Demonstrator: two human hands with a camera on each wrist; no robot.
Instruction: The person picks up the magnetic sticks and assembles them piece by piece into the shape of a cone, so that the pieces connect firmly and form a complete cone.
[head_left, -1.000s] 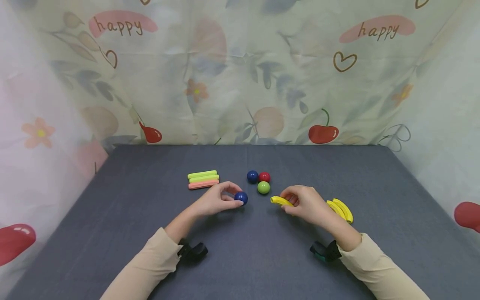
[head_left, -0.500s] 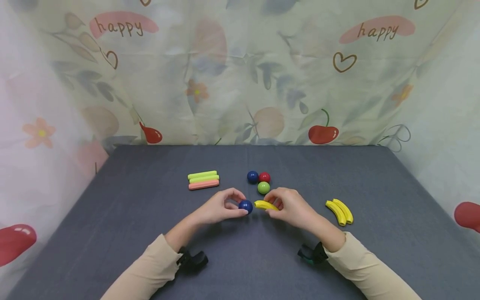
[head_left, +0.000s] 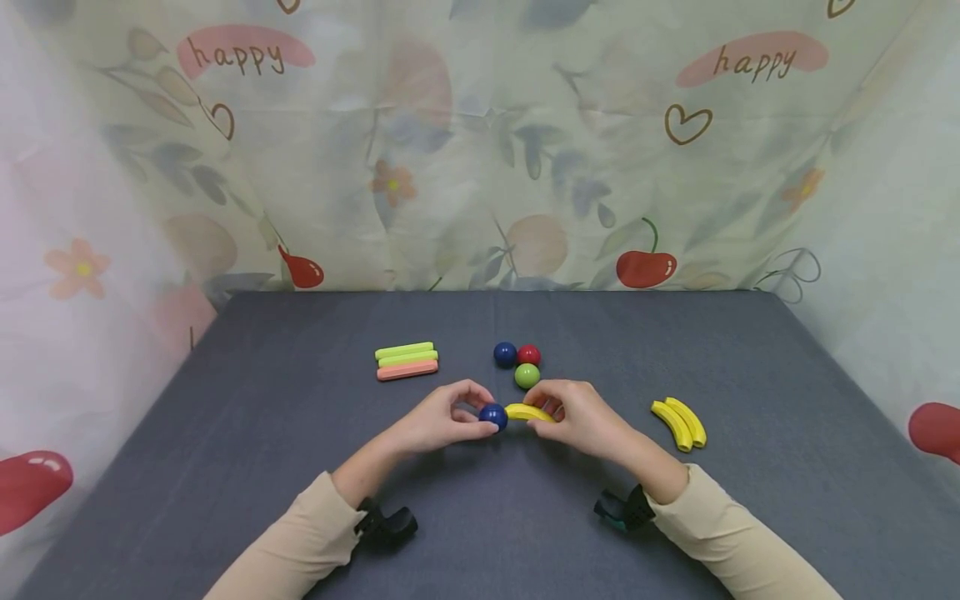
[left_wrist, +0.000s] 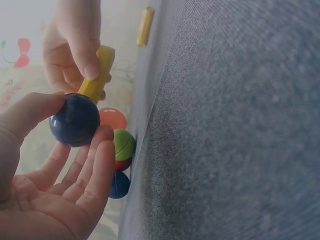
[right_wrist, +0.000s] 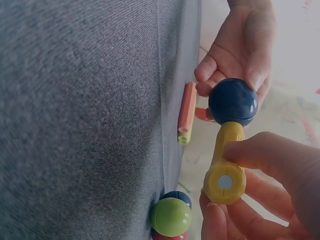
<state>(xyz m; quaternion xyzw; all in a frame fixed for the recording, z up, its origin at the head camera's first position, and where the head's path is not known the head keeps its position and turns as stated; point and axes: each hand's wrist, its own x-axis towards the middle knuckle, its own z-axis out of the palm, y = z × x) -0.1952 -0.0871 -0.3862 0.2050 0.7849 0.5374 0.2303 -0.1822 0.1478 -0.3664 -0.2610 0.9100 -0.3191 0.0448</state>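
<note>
My left hand (head_left: 441,417) pinches a dark blue ball (head_left: 492,417) between thumb and fingers, held above the table. From the other side my right hand (head_left: 581,414) grips a curved yellow stick (head_left: 527,412) by thumb and fingertips. One end of the stick touches the ball, as the right wrist view shows with the blue ball (right_wrist: 233,102) against the yellow stick (right_wrist: 229,140). A pale grey disc sits in the stick's near end. Just behind the hands, a second blue ball (head_left: 505,354), a red ball (head_left: 529,355) and a green ball (head_left: 527,376) lie close together.
Two curved yellow sticks (head_left: 679,423) lie side by side to the right. At the left, two yellow-green straight sticks (head_left: 406,351) lie beside a coral straight stick (head_left: 407,370). Behind the dark grey table (head_left: 300,350) hangs a patterned curtain (head_left: 480,200).
Over the last second my right hand has carried the curved yellow stick leftward. The blue ball in my left hand came slightly nearer and right, and the two now touch.
</note>
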